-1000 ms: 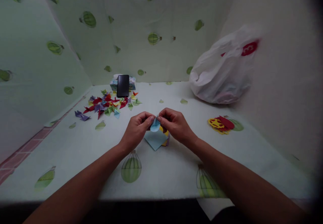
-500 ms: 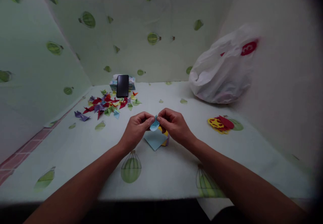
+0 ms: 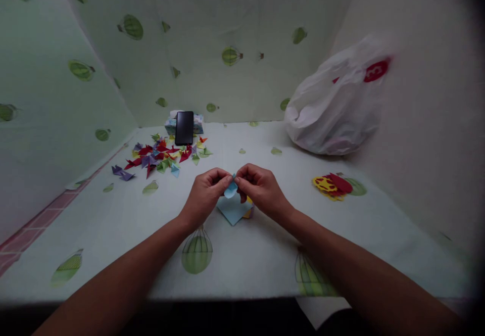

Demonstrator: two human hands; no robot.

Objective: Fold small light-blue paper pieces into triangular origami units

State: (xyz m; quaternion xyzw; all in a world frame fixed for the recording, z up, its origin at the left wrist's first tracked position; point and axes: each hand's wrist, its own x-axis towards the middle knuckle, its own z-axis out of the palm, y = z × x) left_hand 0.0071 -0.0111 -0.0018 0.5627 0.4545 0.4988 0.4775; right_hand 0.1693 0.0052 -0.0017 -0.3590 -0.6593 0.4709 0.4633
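A small folded piece of light blue origami paper is held up between my two hands. My left hand pinches it from the left with thumb and forefinger. From the other side my right hand grips its upper right part, fingers curled. The fingertips hide some of the folds. Just beneath lies a stack of square paper sheets on the table, light blue on top, with yellow and purple edges showing at the right.
Several folded paper cranes in many colours lie at the back left. Behind them a phone leans on a tissue pack. A white plastic bag stands at the back right, with red and yellow cut-outs in front of it.
The blue paper has tilted slightly and shifted a little to the left between my fingertips. Both hands stay nearly in place, still pinching it.
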